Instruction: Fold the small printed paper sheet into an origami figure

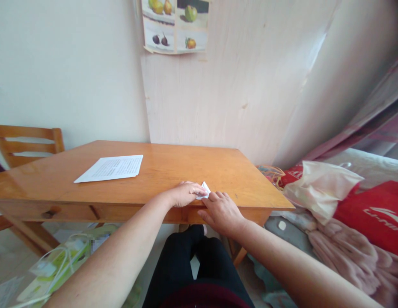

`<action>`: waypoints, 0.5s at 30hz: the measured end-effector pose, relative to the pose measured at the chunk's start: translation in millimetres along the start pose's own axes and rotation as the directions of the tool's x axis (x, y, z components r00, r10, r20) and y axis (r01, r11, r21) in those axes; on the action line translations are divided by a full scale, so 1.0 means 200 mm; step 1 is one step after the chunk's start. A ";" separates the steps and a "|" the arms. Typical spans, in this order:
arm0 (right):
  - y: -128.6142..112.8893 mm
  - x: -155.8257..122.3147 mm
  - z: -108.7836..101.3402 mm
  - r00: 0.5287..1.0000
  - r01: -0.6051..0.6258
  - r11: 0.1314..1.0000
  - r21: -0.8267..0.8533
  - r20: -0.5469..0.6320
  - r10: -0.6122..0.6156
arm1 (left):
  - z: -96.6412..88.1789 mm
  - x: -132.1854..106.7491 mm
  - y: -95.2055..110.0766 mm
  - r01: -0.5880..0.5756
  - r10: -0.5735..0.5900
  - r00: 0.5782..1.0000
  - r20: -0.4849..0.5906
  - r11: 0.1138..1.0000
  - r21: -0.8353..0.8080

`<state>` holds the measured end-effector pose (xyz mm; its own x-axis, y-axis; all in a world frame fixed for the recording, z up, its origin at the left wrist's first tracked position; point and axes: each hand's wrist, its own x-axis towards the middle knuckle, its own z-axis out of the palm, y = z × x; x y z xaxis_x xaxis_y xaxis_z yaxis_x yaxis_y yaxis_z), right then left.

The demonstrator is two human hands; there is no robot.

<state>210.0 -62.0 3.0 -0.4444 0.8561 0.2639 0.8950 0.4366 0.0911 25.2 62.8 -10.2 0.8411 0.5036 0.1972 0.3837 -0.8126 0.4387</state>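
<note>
A small piece of folded white paper point(204, 188) with a pointed top lies at the front edge of the wooden table point(173, 164). My left hand point(186, 193) comes in from the left, its fingers together and pressed on the paper, covering part of it. From the right, my right hand point(223, 209) reaches over the table's edge. Its fingers rest at the paper's right side, slightly spread, and the thumb stands apart, lower down. How much of the paper lies under the fingers is hidden.
A stack of printed sheets point(112, 167) lies on the table's left part. Beyond it stands a wooden chair point(28, 143). At the right are a cream plastic bag point(321, 186), a red bag point(375, 214) and a pink blanket point(343, 252). A fruit poster point(176, 25) hangs on the wall.
</note>
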 end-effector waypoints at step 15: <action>0.12 0.23 -0.03 0.928 -0.302 0.901 0.312 0.312 0.203 | 0.00 0.00 -0.04 0.005 -0.005 1.000 0.003 0.996 -0.090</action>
<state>210.6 -13.4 23.1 -0.2424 0.9695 -0.0365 0.9288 0.2211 -0.2975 23.0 69.0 -13.4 0.8403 0.5067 0.1928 0.3521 -0.7806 0.5165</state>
